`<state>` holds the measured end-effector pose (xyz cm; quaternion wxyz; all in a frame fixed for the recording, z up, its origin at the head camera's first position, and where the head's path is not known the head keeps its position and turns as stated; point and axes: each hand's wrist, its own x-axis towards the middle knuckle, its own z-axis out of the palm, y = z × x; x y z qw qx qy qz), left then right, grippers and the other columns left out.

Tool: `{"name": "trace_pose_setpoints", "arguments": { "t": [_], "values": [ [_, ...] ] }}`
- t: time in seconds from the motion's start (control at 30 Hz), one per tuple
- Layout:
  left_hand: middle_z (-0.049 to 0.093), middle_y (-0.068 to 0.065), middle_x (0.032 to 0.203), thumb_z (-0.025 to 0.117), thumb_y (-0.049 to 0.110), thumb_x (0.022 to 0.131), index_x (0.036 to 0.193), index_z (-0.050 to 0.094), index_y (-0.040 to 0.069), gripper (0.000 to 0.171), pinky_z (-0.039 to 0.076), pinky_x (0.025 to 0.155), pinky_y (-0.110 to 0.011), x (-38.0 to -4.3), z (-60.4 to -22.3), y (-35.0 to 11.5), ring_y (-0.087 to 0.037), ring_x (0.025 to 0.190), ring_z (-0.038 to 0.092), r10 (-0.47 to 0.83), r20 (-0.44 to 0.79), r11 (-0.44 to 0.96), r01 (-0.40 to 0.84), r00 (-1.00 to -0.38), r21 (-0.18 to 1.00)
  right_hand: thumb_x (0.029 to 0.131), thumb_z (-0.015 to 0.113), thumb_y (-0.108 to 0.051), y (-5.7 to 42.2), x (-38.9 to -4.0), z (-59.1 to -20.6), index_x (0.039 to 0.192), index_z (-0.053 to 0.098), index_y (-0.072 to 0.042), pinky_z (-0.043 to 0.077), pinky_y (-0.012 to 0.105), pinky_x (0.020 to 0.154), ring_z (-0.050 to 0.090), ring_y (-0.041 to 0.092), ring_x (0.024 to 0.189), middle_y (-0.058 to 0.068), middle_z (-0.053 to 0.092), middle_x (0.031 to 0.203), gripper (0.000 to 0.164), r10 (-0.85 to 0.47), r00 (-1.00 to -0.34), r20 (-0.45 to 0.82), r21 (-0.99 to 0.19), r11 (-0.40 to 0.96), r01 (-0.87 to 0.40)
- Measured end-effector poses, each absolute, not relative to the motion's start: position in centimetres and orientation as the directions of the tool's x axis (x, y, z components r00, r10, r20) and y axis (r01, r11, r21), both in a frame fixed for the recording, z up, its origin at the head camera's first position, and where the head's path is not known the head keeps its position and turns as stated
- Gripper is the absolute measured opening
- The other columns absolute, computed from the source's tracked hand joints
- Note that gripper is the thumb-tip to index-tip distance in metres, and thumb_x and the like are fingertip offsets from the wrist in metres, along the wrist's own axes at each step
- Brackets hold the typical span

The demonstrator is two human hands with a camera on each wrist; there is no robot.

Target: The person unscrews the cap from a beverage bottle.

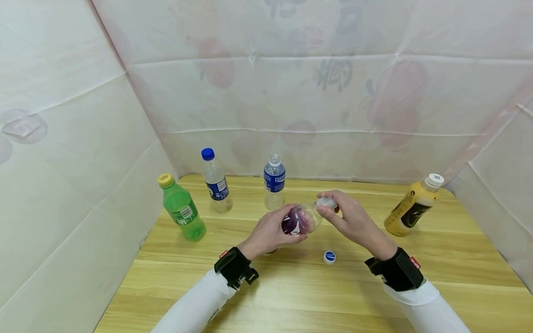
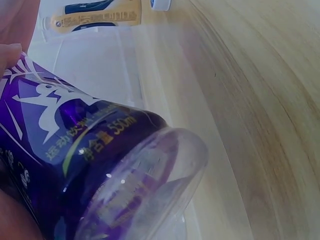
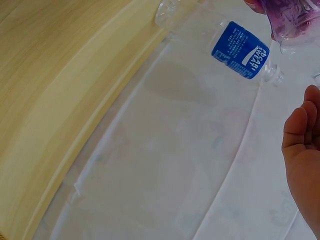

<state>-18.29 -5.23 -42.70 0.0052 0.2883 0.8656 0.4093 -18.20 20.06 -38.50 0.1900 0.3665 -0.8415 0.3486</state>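
The left hand (image 1: 268, 233) grips the purple bottle (image 1: 307, 218) around its label (image 2: 75, 135); the right hand (image 1: 356, 222) pinches the cap (image 1: 326, 202), partly hidden by fingers (image 1: 333, 194).

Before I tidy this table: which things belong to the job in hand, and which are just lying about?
In use: purple-labelled bottle, white cap.
Apparently idle: green bottle, blue-capped bottle, uncapped Pocari Sweat bottle, yellow bottle, loose blue-white cap.

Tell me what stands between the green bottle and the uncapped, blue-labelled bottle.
In the head view, a clear, blue-capped bottle stands between the green bottle and the uncapped bottle.
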Motion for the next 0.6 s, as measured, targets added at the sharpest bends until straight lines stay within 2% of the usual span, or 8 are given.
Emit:
{"name": "trace_pose_setpoints", "arguments": {
  "t": [0.6],
  "values": [
    [0.068,-0.01,0.129,0.085,0.036,0.086,0.148,0.052,0.011,0.074,0.056,0.094,-0.039,-18.88,-42.46,-5.97,-0.023,0.113,0.066,0.534,0.201,0.496,0.496,-0.821,0.713,0.109,0.053,-0.037,20.23,-18.28,-38.29,0.131,0.06,0.003,0.047,0.026,0.064,0.054,0.008,0.082,0.003,0.064,0.101,0.046,-0.536,-0.633,0.559,-0.427,0.469,-0.773]
  ]
}}
